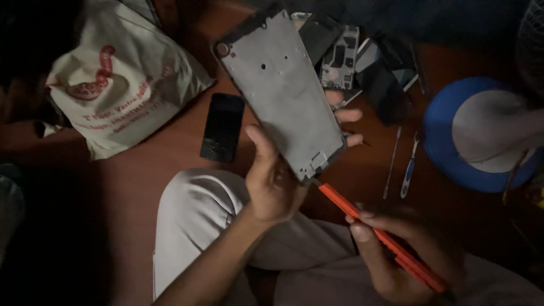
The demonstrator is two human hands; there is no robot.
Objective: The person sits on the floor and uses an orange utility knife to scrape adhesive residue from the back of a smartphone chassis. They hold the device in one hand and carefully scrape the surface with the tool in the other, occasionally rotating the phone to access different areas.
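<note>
My left hand (272,181) holds a grey phone frame (283,90) upright by its lower end, thumb on its near face and fingers showing behind its right edge. My right hand (396,255) grips a long orange tool (374,232). The tool's tip touches the bottom corner of the frame. Both hands are above my lap, over light trousers (198,226).
A black phone (222,127) lies on the red-brown floor beside a cream printed bag (122,79). Several phone parts (362,62) lie behind the frame. Two thin metal tools (402,164) rest near a blue and white round object (481,133) at right.
</note>
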